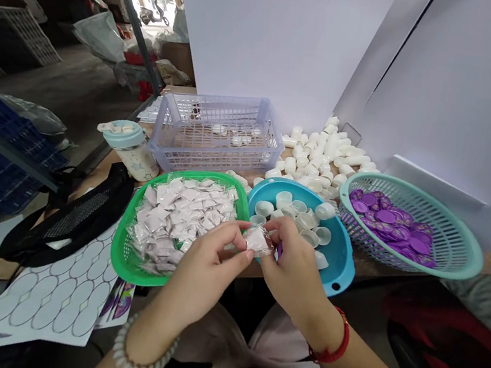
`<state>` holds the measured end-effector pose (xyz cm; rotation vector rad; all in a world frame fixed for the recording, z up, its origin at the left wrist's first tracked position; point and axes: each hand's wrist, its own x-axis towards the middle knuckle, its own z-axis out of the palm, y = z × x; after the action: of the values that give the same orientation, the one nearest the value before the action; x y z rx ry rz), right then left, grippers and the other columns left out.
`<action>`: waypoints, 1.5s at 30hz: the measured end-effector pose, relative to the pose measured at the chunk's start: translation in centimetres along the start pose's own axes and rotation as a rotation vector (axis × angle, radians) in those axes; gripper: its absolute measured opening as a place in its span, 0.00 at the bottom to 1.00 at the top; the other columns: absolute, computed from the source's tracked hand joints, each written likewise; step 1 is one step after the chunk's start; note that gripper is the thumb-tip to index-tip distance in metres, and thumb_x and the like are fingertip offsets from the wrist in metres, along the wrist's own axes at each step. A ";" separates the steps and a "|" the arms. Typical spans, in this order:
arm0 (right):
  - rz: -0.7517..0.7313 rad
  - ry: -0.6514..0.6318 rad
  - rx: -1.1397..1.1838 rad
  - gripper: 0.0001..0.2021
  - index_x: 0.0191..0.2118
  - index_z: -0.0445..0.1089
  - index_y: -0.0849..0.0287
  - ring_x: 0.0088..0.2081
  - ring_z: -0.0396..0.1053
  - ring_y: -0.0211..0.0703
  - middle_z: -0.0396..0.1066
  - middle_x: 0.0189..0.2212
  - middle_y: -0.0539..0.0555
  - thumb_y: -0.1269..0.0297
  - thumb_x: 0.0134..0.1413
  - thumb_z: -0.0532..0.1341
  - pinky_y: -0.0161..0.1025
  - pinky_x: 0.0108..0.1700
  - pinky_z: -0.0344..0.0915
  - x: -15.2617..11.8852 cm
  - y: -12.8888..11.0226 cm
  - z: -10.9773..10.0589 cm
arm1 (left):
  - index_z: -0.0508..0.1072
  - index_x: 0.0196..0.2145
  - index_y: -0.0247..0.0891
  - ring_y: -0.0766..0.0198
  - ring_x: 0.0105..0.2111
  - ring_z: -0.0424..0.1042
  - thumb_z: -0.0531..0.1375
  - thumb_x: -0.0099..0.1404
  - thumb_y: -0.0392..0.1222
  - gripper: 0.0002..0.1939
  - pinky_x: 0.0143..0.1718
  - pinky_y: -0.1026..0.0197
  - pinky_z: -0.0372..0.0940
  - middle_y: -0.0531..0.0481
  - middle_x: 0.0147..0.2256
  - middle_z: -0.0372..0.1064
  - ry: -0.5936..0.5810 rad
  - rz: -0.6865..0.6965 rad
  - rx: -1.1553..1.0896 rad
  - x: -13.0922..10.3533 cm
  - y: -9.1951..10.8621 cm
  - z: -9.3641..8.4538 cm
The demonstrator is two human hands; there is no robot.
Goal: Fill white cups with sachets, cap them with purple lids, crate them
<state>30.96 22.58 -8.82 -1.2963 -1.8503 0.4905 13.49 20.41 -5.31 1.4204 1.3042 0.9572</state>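
Between both hands, in front of the baskets, is a small clear packet (257, 240) with pale pink contents. My left hand (213, 266) pinches its left side with thumb and fingers. At its right side, the fingers of my right hand (295, 268) are closed on it, with a bit of purple showing by them. A green basket (118, 244) full of similar packets (184, 211) stands left of the hands. Behind and beside my right hand is a blue basin (341, 256) holding small translucent cups (305, 220). Farther right, a teal basket (460, 251) holds purple round pieces (392, 224).
A clear lilac crate (215, 157) stands behind the green basket, beside a pile of white cups (321, 153). At left are a lidded tumbler (133, 149), a black mesh bag (74, 218) and sheets printed with circles (52, 296). White panels (280, 33) rise behind.
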 end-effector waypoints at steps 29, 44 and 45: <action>-0.180 -0.754 -0.744 0.13 0.46 0.82 0.58 0.39 0.74 0.51 0.78 0.45 0.62 0.71 0.64 0.60 0.42 0.38 0.63 4.3 3.5 -0.9 | 0.80 0.41 0.40 0.64 0.38 0.78 0.72 0.61 0.40 0.10 0.38 0.66 0.72 0.49 0.44 0.82 0.369 0.069 -0.362 1.4 -2.9 1.2; 0.065 -0.391 -0.370 0.05 0.38 0.81 0.55 0.41 0.77 0.45 0.81 0.39 0.51 0.72 0.59 0.68 0.39 0.42 0.68 4.8 2.5 -3.3 | 0.83 0.47 0.52 0.50 0.49 0.79 0.59 0.68 0.48 0.14 0.51 0.53 0.72 0.51 0.48 0.82 0.261 0.046 0.249 2.3 -4.7 -0.4; 0.035 -0.322 -0.240 0.03 0.36 0.80 0.55 0.38 0.77 0.43 0.81 0.37 0.50 0.71 0.59 0.69 0.38 0.40 0.68 4.5 2.1 -3.4 | 0.83 0.47 0.53 0.50 0.48 0.80 0.59 0.67 0.49 0.15 0.50 0.53 0.73 0.52 0.48 0.82 0.256 0.052 0.264 2.5 -4.6 -0.4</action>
<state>34.25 27.05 -6.48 -1.4781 -2.2106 0.5324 12.31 22.90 -9.81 1.5748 1.6384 1.0576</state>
